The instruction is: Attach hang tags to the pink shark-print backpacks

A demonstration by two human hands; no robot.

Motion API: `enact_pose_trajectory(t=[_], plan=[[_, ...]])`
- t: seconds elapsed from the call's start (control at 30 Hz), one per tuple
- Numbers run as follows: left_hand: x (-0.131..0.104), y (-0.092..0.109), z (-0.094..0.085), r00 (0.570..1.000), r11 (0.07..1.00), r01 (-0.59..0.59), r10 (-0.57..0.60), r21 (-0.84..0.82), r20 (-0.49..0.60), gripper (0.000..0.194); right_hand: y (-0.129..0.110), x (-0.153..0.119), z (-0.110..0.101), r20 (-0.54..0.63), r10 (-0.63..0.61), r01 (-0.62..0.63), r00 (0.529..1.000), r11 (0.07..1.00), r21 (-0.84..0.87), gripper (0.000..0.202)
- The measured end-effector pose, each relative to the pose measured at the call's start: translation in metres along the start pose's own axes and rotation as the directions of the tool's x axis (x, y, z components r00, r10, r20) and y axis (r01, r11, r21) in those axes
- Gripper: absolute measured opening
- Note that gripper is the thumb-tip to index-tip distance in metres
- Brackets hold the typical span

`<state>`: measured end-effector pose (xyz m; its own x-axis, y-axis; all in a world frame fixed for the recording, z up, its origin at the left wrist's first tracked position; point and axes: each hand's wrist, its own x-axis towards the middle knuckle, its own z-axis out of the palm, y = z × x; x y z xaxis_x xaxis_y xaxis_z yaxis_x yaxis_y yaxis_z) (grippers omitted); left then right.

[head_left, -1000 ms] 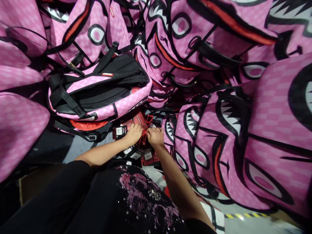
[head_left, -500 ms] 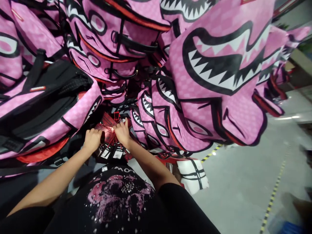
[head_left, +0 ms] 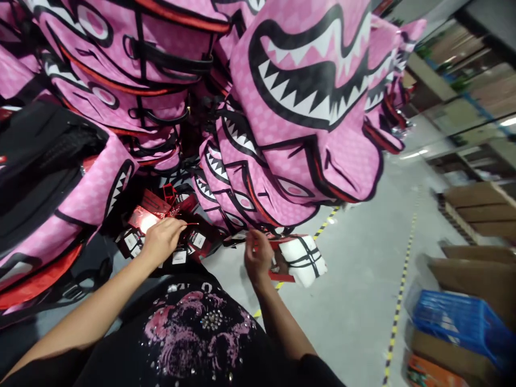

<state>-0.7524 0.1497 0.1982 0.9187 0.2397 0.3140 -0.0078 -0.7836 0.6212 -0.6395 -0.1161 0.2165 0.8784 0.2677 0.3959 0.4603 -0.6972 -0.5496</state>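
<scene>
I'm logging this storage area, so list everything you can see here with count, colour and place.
backpacks: a large pile, too many to count, pink with black and white shark-mouth print, upper left and centre.
hang tags: a bunch, red and black, under the pile.
white bundle: one, white with black lines, on the floor.
crate: one, blue, lower right.
cardboard boxes: several, brown, right.
floor: grey, yellow-black tape lines.
left hand: on the hang tags.
right hand: pinching a thin red piece, beside the white bundle.

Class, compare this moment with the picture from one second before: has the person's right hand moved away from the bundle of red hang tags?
Yes. The right hand has left the red hang tags, where the left hand is, and now sits apart to their right, near the white piece.
</scene>
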Motion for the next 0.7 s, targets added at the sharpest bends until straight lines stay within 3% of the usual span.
enact_pose_trajectory(t=[0.1,0.17,0.3,0.43,0.6,0.7], plan=[[0.030,0.028,0.007,0.998,0.991,-0.061,0.062,-0.115,0.002,0.024,0.007,0.025,-0.041,-0.254,-0.012,-0.007,0.967,0.997,-0.072,0.023],[0.051,0.047,0.009,0.994,0.984,-0.109,0.108,-0.140,-0.015,0.024,0.002,0.048,-0.057,-0.320,0.016,-0.043,0.947,0.996,-0.077,0.028],[0.088,0.080,0.009,0.982,0.970,-0.188,0.184,-0.156,-0.040,0.023,0.000,0.088,-0.070,-0.331,0.166,-0.167,0.929,0.986,0.025,0.040],[0.110,0.108,0.013,0.982,0.961,-0.187,0.188,-0.202,-0.011,0.019,0.027,0.112,-0.073,-0.427,0.162,-0.186,0.890,0.983,-0.014,0.040],[0.136,0.153,0.030,0.955,0.958,-0.218,0.249,-0.189,0.162,0.018,0.056,0.122,-0.078,-0.385,0.097,-0.166,0.918,0.974,-0.151,0.020],[0.155,0.185,0.042,0.933,0.973,-0.200,0.225,-0.117,0.282,0.018,0.060,0.122,-0.079,-0.424,0.013,-0.108,0.906,0.974,-0.201,0.022]])
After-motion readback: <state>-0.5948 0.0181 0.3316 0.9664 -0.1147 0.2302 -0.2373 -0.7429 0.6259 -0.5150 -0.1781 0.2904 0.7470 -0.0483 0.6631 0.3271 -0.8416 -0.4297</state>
